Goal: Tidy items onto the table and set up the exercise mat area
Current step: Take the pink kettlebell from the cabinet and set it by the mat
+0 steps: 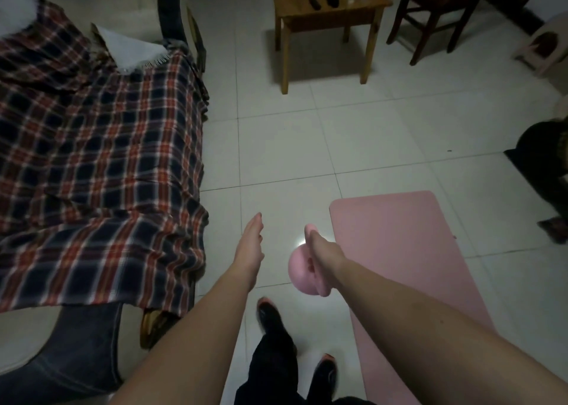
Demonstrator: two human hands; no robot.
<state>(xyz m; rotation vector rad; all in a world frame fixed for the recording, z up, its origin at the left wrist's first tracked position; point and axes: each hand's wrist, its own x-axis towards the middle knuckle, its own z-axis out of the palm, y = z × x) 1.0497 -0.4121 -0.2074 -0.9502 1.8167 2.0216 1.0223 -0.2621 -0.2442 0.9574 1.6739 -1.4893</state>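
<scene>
Right grip [318, 251] is closed round the handle of a pink kettlebell [298, 271], over the floor tiles just left of the pink mat [399, 251]. Its fingers are largely hidden behind the wrist. Left grip [250, 241] is flat, fingers straight, holding nothing. The mat's near end is cut off by the arm and frame. Small items on the wooden surface [287, 3] are too dim to identify.
</scene>
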